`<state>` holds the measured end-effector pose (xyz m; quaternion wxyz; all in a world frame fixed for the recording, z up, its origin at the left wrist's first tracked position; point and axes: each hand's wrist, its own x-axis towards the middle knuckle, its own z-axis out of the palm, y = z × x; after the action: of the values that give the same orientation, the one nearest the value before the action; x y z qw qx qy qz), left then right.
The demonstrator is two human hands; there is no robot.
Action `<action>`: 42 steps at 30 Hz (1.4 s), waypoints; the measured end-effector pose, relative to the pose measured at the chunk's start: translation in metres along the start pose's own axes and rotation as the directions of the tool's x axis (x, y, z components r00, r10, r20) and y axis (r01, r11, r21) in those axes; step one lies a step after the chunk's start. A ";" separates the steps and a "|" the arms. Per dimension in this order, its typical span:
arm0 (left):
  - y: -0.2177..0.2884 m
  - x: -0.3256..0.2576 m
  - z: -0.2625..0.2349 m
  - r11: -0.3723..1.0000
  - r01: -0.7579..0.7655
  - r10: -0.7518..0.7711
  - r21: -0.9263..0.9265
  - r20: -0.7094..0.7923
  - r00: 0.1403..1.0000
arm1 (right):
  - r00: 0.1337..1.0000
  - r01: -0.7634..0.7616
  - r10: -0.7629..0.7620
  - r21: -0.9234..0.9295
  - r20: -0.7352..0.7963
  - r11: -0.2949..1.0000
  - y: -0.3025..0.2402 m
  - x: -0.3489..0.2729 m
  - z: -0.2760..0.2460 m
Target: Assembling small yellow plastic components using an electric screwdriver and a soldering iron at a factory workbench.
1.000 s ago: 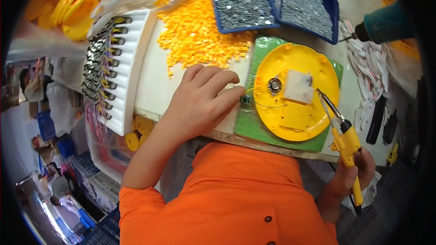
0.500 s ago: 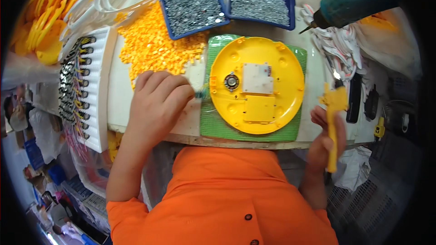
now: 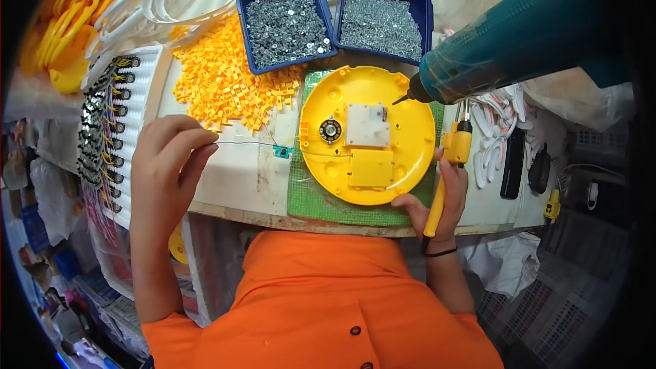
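A thin dark wire (image 3: 246, 142) is pinched between my left hand's (image 3: 164, 164) thumb and fingers. It runs right to a small green circuit board (image 3: 282, 152) on the table. A thin wire links the board's side to a round yellow plastic shell (image 3: 410, 171), which lies open on a green mat (image 3: 311, 212). Inside the shell sit a round speaker-like part (image 3: 331, 130), a white box (image 3: 367, 125) and a yellow box (image 3: 371, 168). My right hand (image 3: 447, 215) grips a yellow-handled soldering iron (image 3: 456, 147), tip upward, beside the shell's right rim. Whether my right thumb touches the rim, I cannot tell.
A teal power screwdriver (image 3: 506, 41) hangs from the upper right, its bit over the shell. Blue bins (image 3: 335, 41) of small metal parts stand behind. Loose yellow pieces (image 3: 225, 82) and a white foam tray (image 3: 141, 130) of wired parts lie left; white parts (image 3: 488, 143) lie right.
My left hand has moved left, drawing the wire out straight. My right hand has brought the soldering iron left, close to the shell. The screwdriver now appears lower and further left.
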<state>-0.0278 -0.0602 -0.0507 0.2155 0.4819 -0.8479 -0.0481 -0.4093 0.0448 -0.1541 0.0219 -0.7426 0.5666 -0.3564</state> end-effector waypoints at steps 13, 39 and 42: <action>0.081 0.047 0.051 0.589 0.177 0.051 -0.789 0.255 0.966 | 0.891 -0.228 0.360 0.412 -0.276 0.882 -0.029 -0.013 -0.064; 0.118 0.036 0.114 0.924 -0.257 0.266 -0.283 -0.007 0.964 | 0.940 -0.330 0.331 0.438 0.077 0.836 -0.062 -0.068 -0.064; 0.118 0.035 0.115 0.927 -0.256 0.263 -0.275 -0.010 0.965 | 0.939 -0.334 0.330 0.503 0.099 0.797 -0.062 -0.061 -0.065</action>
<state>-0.1848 -0.0410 -0.1093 0.2728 0.3305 -0.8922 -0.1426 -0.4008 0.1435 -0.1092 0.2825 -0.6002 0.5722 -0.4823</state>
